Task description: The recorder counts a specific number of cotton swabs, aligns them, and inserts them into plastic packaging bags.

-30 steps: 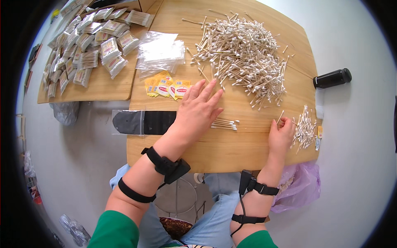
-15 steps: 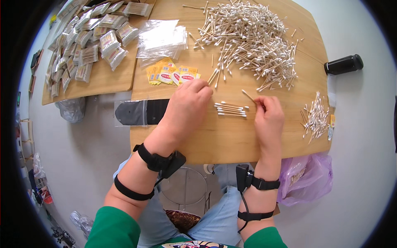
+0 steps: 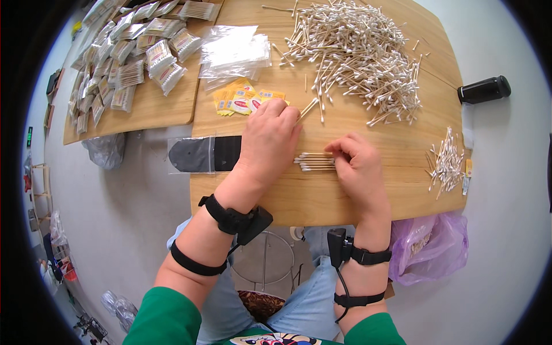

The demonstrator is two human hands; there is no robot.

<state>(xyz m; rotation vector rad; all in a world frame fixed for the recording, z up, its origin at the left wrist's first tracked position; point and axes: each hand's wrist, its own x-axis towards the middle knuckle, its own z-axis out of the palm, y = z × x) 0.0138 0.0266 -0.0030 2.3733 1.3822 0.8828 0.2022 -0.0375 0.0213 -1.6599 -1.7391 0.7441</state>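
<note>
Resting palm-down on the wooden surface (image 3: 322,201), both hands flank a small bundle of cotton swabs (image 3: 315,162). The left hand (image 3: 269,138) lies flat beside its tips, holding nothing; the right hand (image 3: 357,168) curls its fingers over the other end. A large swab heap (image 3: 356,52) lies beyond.

Filled clear packets of swabs (image 3: 123,60) heaped far left on the side board. Stack of empty clear bags (image 3: 234,53) far centre. Yellow label cards (image 3: 241,99) with red and blue marks just near of them. Purple plastic bag (image 3: 431,247) near right, below table edge.
</note>
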